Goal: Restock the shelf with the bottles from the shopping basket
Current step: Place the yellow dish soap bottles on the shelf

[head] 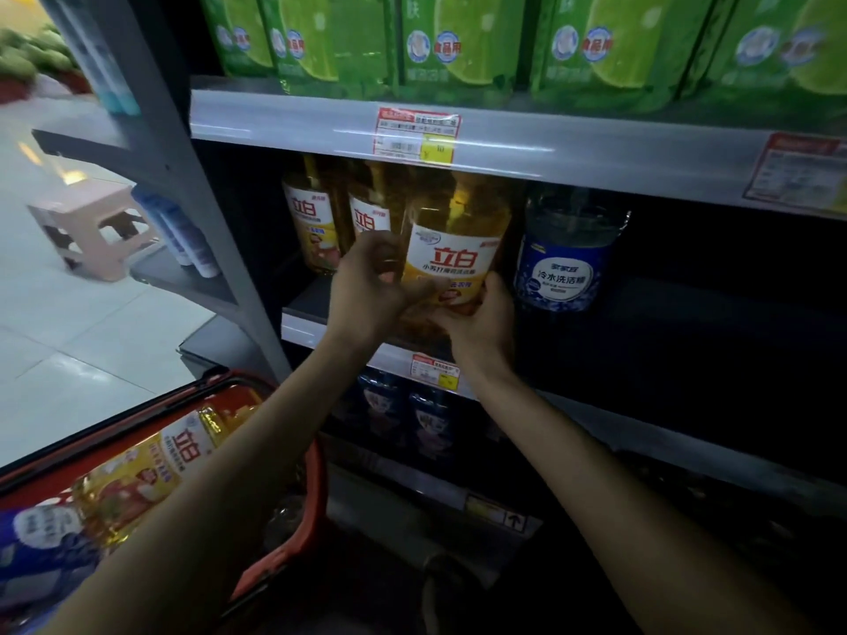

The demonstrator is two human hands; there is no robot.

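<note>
Head view: at the centre of the frame both hands hold a clear plastic bottle of yellow liquid with a white and yellow label (451, 249), upright at the front edge of the dark middle shelf board (305, 309). The left hand (366, 291) has its fingers curled round the bottle's left side and its thumb across the lower front. The right hand (481, 318) cups the lower right corner, fingers wrapped under and round it. The hands hide the bottle's base, so whether it rests on the board cannot be told. Just left of it and further back stand two more yellow bottles of the same kind (311, 222), side by side. To its right, close but apart, stands a clear bottle with a blue label (563, 263). Above them runs a grey shelf rail (298, 126) bearing a red and yellow price tag (415, 135), with green lime-printed packs (458, 39) ranged on top. In the lower left of the frame sits a red plastic shopping basket (316, 488); in it lie another yellow bottle (151, 469) on its side and a blue-labelled bottle (36, 543) beside it. Dark blue bottles (431, 419) stand on the shelf below the hands. A pink plastic stool (91, 222) stands on the pale tiled floor at the left.
</note>
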